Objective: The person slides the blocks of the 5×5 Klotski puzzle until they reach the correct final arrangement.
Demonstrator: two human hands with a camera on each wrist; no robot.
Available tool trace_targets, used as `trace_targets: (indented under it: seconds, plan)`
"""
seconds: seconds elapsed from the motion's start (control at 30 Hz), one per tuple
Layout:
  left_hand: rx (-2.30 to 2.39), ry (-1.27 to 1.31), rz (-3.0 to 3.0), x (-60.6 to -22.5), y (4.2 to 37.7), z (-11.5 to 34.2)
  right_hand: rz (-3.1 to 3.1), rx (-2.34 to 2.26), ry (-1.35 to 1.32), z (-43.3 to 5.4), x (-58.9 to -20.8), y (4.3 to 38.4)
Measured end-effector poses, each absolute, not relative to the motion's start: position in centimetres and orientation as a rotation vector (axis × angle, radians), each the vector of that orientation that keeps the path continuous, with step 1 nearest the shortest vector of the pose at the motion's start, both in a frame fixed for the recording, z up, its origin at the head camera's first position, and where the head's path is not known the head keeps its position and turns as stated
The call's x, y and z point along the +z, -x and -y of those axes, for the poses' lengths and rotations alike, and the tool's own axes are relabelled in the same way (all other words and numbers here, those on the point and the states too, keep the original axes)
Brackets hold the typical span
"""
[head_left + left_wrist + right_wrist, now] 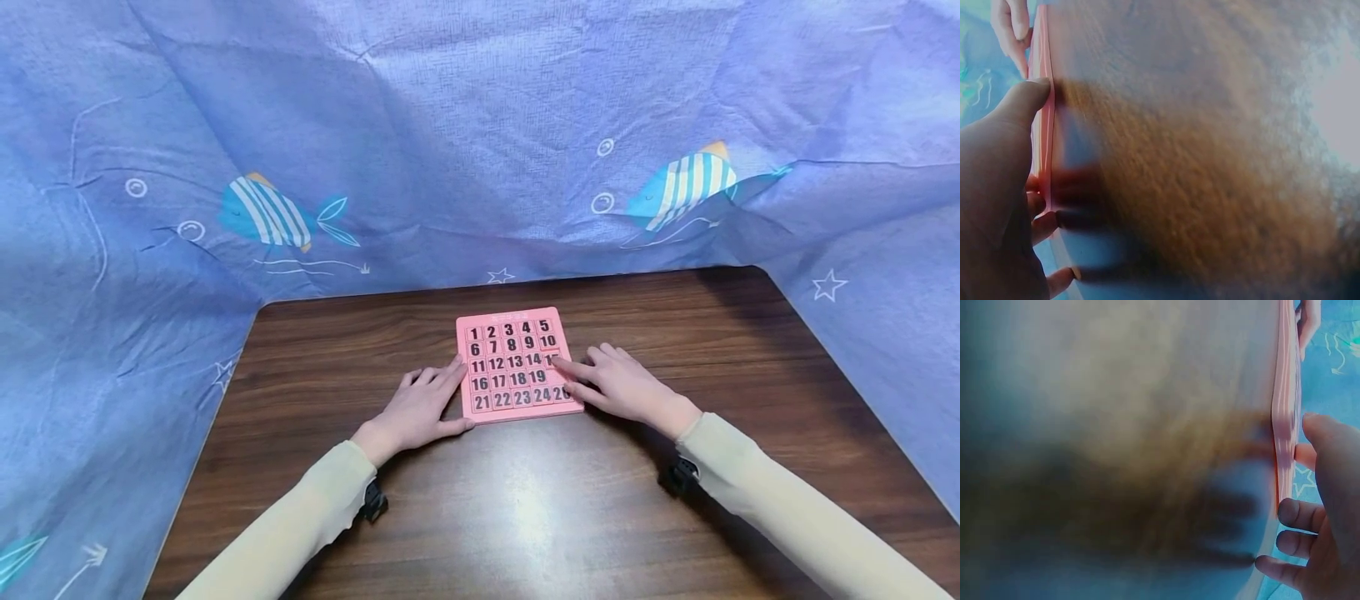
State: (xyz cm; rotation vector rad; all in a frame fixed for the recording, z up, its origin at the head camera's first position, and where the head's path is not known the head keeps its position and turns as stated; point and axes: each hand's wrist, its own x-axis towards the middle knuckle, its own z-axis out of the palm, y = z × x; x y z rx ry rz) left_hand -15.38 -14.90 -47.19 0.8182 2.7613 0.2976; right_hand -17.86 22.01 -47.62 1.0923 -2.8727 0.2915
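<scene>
A pink number slide puzzle (517, 367) lies flat on the table, its tiles in rows. To the right of tile 19, one square of the grid has no tile; the tile below it, partly under the thumb, seems to read 20. My left hand (420, 408) rests against the puzzle's left side, thumb at the near left corner and fingers stretched along the edge. From the right, my right hand (630, 387) reaches over with its index fingertip on the tile right of 14, whose number it partly covers. In the right wrist view, the puzzle (1284, 406) shows edge-on beside the fingers.
The dark wood-grain table (337, 333) has a bright glare spot in front of the puzzle. A blue cloth (465, 125) printed with fish hangs behind and at both sides. Each wrist carries a small black device (678, 477).
</scene>
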Motion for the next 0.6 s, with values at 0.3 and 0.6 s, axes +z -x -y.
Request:
trace_targets:
  seconds: [0.3,0.6]
  plan:
    - [0.313,-0.826,-2.760,-47.1,15.4,14.8,2.827,0.329,-1.127,-22.4,-47.6,16.8]
    - [0.305,-0.836,-2.773,-47.6,15.5,15.0,2.684,0.315,-1.276,-23.9,-47.7,13.8]
